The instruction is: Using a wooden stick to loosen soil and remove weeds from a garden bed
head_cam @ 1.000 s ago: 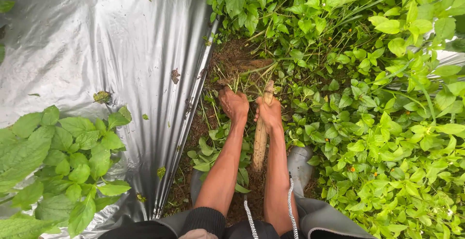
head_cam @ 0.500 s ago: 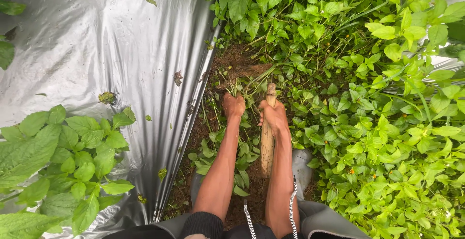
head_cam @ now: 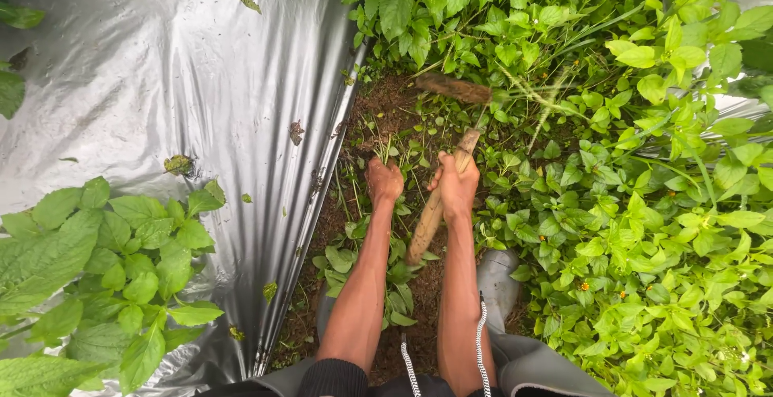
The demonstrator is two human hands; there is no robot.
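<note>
My right hand (head_cam: pixel 456 188) grips the wooden handle (head_cam: pixel 428 220) of a hand hoe, which slants from lower left to upper right. Its soil-caked blade (head_cam: pixel 452 88) is lifted above the weeds at the top of the bare furrow. My left hand (head_cam: pixel 385 181) is closed around a tuft of green weeds (head_cam: pixel 394 151) on the brown soil (head_cam: pixel 378 111), just left of the handle. Both forearms reach forward between my knees.
A silver plastic mulch sheet (head_cam: pixel 177 83) covers the bed on the left, its edge running along the furrow. A leafy plant (head_cam: pixel 113 268) grows through it at lower left. Dense green weeds (head_cam: pixel 628 188) fill the right side. A grey rubber boot (head_cam: pixel 498 278) stands below my right arm.
The hoe has swung up and tilted right, its blade rising out of the soil. My left hand has stayed on the weed tuft, shifting only slightly.
</note>
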